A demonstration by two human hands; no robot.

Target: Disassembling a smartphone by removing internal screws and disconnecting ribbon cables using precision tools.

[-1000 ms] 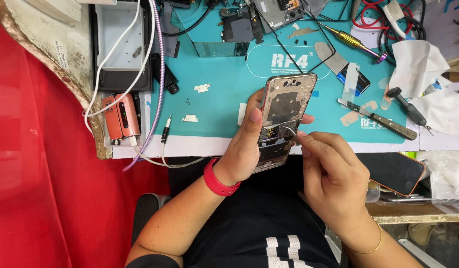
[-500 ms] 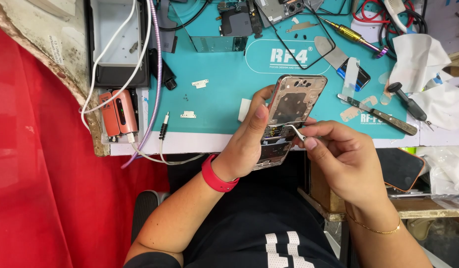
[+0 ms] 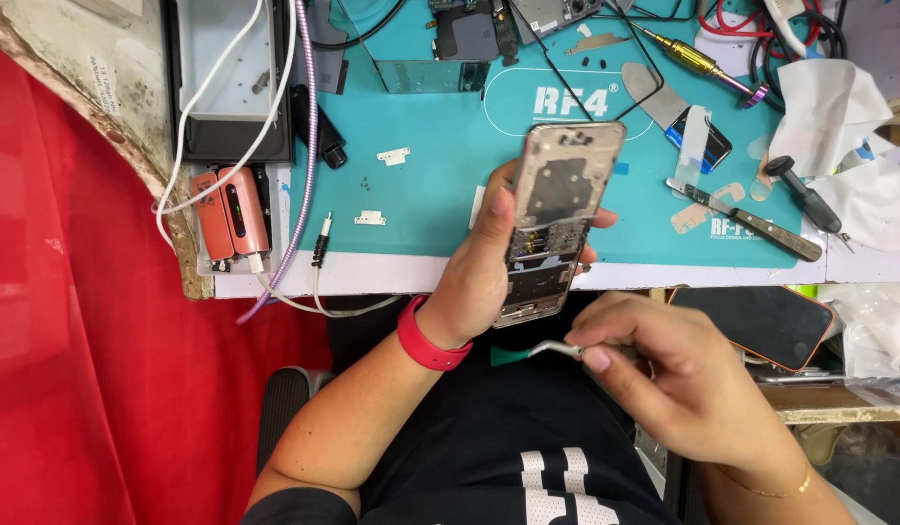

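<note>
Fingers (image 3: 489,209) of left hand (image 3: 474,272) clamp opened phone frame (image 3: 557,219) above tabletop (image 3: 430,165); right hand (image 3: 678,384) fingers pinch tweezers (image 3: 552,348) holding green scrap below. Risk: loosened pinch drops scrap into lap.

Teal mat (image 3: 440,209) (scattered tools) on workbench (image 3: 391,277)

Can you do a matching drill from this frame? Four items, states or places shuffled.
Items:
1. opened phone frame
2. tweezers
3. red wristband
4. brown-handled knife

Places:
A. lying on the teal mat
B. pinched in the right hand
C. held up in the left hand
D. around the left wrist

Pairs: 1-C, 2-B, 3-D, 4-A
</note>
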